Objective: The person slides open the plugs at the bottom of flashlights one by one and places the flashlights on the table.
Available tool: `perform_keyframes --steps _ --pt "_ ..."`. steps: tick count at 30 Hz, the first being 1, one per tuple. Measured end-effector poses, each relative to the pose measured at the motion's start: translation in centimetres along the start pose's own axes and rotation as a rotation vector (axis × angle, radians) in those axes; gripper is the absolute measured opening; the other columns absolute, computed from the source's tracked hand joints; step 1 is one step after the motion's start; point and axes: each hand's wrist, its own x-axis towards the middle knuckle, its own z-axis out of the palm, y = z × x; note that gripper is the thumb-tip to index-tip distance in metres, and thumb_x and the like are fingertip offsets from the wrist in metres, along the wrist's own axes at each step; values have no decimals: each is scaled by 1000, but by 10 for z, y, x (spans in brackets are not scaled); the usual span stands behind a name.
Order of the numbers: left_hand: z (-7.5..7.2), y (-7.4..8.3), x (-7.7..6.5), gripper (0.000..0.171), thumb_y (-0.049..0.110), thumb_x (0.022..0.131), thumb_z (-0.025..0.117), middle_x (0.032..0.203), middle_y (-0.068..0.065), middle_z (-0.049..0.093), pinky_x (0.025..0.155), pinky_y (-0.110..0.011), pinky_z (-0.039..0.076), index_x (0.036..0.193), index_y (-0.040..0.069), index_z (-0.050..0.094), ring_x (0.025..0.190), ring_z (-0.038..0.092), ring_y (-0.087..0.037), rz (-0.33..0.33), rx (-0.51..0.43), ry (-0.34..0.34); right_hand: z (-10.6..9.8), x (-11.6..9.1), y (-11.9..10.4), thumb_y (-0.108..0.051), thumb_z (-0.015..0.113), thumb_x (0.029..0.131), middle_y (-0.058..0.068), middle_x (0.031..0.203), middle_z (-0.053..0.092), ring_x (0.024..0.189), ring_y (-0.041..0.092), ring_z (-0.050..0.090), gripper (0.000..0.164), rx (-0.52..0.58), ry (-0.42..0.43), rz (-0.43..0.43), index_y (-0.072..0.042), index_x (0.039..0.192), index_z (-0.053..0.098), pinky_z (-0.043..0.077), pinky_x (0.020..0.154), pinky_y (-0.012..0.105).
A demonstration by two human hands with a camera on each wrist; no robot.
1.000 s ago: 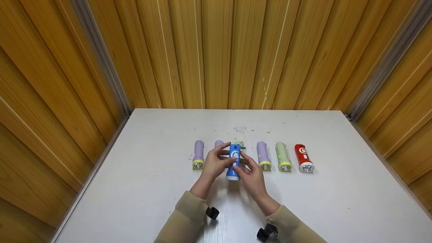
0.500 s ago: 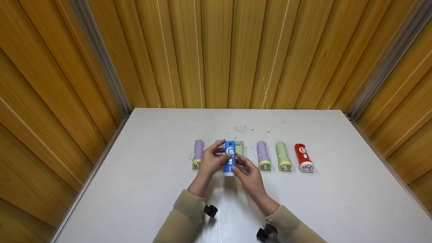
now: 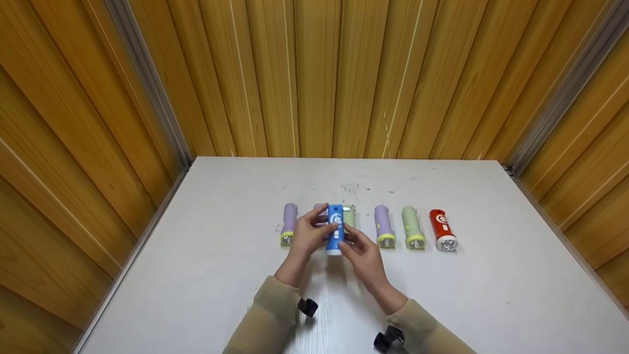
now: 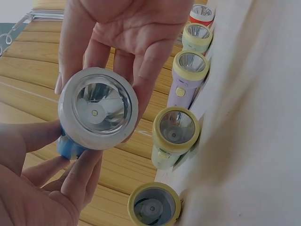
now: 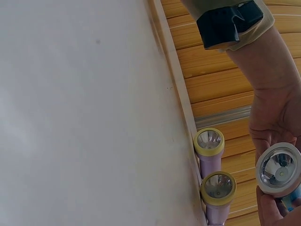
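A blue flashlight (image 3: 334, 240) with a white head is held upright above the table between both hands, its lens end down. My left hand (image 3: 307, 236) grips it from the left, the thumb across its front near the logo. From the right, my right hand (image 3: 366, 256) holds the lower body, thumb beside the white switch. A small pale tab (image 3: 347, 209) sticks out at the flashlight's upper right. In the left wrist view the white-rimmed lens (image 4: 96, 113) faces the camera. Behind the hands, a purple flashlight (image 3: 321, 208) and a green flashlight (image 3: 349, 216) are partly hidden.
Several flashlights lie in a row on the white table (image 3: 206, 275): a purple one (image 3: 289, 219) at left, then to the right another purple one (image 3: 382, 221), a green one (image 3: 412, 221) and a red one (image 3: 439, 226). Wood-patterned panels (image 3: 314, 78) surround the table.
Both hands have shifted the blue flashlight slightly left and up since one second ago. The tab beside its top looked darker before and is pale now. Over the last half second little moves.
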Motion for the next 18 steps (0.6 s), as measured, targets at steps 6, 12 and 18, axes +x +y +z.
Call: perform_keyframes --steps 6,12,18 --pt "0 1 0 58 10 88 80 126 -23 70 86 -38 63 143 9 61 112 70 -33 -15 -3 11 1 1 0 -9 68 98 26 133 62 119 34 68 51 -8 6 18 -2 146 54 58 85 19" --pt "1 1 1 58 10 88 79 125 -22 71 84 -36 64 143 8 60 111 71 -31 -15 -10 19 1 2 -2 -9 67 99 24 132 63 116 28 68 50 1 5 23 -3 147 54 58 85 18" --pt "2 2 1 57 9 89 78 126 -23 71 83 -35 64 143 6 60 111 71 -31 -13 -27 10 0 3 -4 -6 66 98 25 131 63 115 27 69 50 14 6 20 -1 146 54 58 83 18"
